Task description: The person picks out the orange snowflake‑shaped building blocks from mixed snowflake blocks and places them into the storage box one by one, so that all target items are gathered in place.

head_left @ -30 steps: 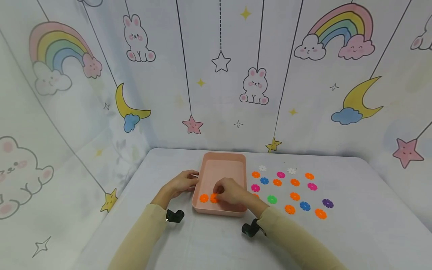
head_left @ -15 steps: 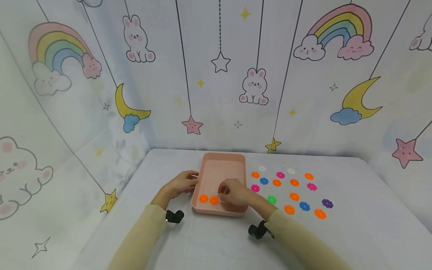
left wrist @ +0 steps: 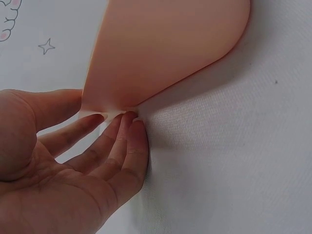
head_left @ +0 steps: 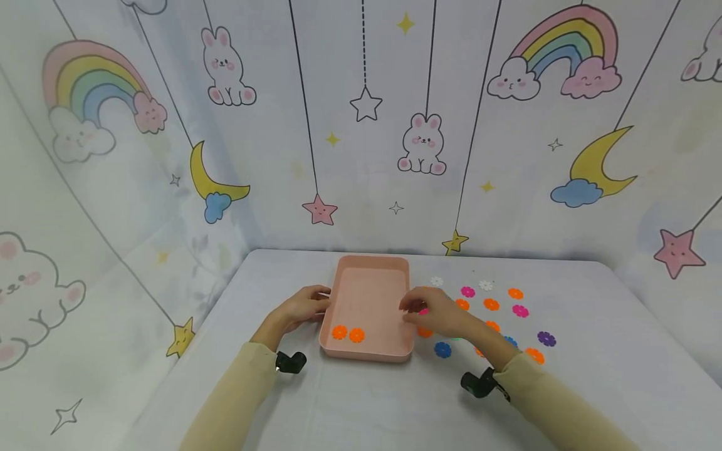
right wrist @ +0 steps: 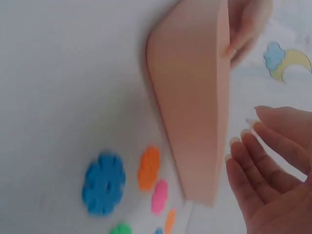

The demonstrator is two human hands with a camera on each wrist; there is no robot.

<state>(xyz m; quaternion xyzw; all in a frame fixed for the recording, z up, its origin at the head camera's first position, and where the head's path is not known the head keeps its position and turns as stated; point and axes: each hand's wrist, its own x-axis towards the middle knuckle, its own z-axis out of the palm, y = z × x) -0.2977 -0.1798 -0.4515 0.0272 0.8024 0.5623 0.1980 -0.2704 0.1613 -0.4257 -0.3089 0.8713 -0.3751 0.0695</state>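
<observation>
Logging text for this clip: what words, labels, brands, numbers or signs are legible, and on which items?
None: the pink tray and flower-shaped pieces show no lettering, and the backdrop only drawings. Any marking on the black wrist devices is too small to read.

Pale backdrop [head_left: 259, 156], printed rainbows [head_left: 564, 28] — white tabletop [head_left: 350, 401]

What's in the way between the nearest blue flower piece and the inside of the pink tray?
The right wall of the pink tray stands between them, with an orange flower piece lying just outside it. Nothing visible covers the blue flower piece.
</observation>
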